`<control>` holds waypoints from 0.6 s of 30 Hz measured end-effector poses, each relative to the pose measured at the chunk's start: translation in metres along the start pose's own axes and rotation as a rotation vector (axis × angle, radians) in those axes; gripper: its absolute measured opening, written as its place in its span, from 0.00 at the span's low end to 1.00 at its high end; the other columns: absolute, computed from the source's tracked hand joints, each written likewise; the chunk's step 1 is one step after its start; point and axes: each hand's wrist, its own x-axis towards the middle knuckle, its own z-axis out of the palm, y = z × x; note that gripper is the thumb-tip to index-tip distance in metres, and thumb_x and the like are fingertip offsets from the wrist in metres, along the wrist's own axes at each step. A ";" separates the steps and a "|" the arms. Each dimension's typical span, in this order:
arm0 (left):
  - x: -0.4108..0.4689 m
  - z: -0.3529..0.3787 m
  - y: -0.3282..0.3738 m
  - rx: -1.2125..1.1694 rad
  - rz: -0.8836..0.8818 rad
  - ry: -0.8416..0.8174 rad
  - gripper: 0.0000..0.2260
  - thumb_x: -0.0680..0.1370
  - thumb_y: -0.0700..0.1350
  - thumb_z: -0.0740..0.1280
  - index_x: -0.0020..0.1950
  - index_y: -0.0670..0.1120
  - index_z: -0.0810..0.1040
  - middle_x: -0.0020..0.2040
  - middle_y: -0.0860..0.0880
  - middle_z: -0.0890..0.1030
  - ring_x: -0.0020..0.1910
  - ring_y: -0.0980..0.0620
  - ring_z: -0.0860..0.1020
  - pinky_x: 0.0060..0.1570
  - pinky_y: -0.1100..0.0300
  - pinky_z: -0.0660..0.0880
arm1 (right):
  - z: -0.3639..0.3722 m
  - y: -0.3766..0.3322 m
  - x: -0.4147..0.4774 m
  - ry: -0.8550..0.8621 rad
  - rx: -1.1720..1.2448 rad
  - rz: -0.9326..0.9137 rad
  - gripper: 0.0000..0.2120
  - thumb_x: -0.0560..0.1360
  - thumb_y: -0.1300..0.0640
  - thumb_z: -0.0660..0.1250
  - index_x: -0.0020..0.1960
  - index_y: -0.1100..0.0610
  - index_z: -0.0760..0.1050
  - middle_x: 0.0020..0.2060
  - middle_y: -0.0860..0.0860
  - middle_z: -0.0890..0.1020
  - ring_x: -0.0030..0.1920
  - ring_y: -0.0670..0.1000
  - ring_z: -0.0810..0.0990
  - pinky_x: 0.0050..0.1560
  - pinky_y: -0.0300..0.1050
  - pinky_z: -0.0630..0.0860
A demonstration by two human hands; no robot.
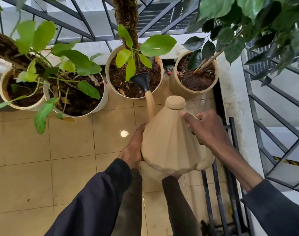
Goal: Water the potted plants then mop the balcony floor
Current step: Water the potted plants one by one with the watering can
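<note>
The watering can [171,142] hung low over the floor tiles [68,142], tipped forward, its spout running up toward 11 o'clock. The black sprinkler head [142,80] sat just inside the near rim of the middle pot [108,68], above the soil. The right hand [203,128] was curled round the top of the can's handle, thumb laid along it. The left hand [135,147] lay flat against the can's side at 9 o'clock, thumb straight, propping the weight rather than gripping (its fingers ran out of sight under the base).

To water well here, I judged, the tilt should come from the right hand while the left steadies the base. The head should stay over bare soil, clear of the leaves, and the pour should be gentle so nothing spills over the rim. Whether water was flowing could not be made out.

Counted: one can and four pots. From the can, the middle pot stood at 12 o'clock, a ribbed pot [174,87] at 1 o'clock, a white pot [103,101] at 10 o'clock, and a far pot [2,89] at 9 o'clock. No mop showed. A railing [77,16] ran behind the pots.
</note>
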 end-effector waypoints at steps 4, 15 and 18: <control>0.003 0.000 -0.001 -0.027 -0.025 -0.004 0.20 0.78 0.62 0.65 0.59 0.48 0.79 0.55 0.42 0.82 0.54 0.41 0.80 0.58 0.45 0.77 | -0.002 -0.001 -0.001 0.002 -0.005 -0.006 0.37 0.76 0.35 0.68 0.41 0.73 0.76 0.27 0.55 0.74 0.27 0.52 0.69 0.33 0.48 0.68; 0.006 -0.002 0.001 -0.047 -0.032 -0.003 0.22 0.76 0.63 0.67 0.60 0.48 0.80 0.45 0.45 0.85 0.46 0.44 0.83 0.45 0.52 0.81 | -0.002 -0.003 -0.001 -0.001 0.020 0.009 0.39 0.72 0.33 0.67 0.40 0.74 0.76 0.27 0.55 0.73 0.28 0.52 0.69 0.33 0.49 0.68; 0.006 -0.002 0.002 -0.054 -0.031 -0.010 0.24 0.77 0.63 0.67 0.63 0.46 0.79 0.48 0.44 0.85 0.49 0.43 0.82 0.52 0.49 0.79 | 0.000 -0.001 -0.001 0.014 0.022 0.004 0.41 0.70 0.30 0.66 0.40 0.73 0.76 0.27 0.55 0.74 0.27 0.52 0.69 0.32 0.50 0.68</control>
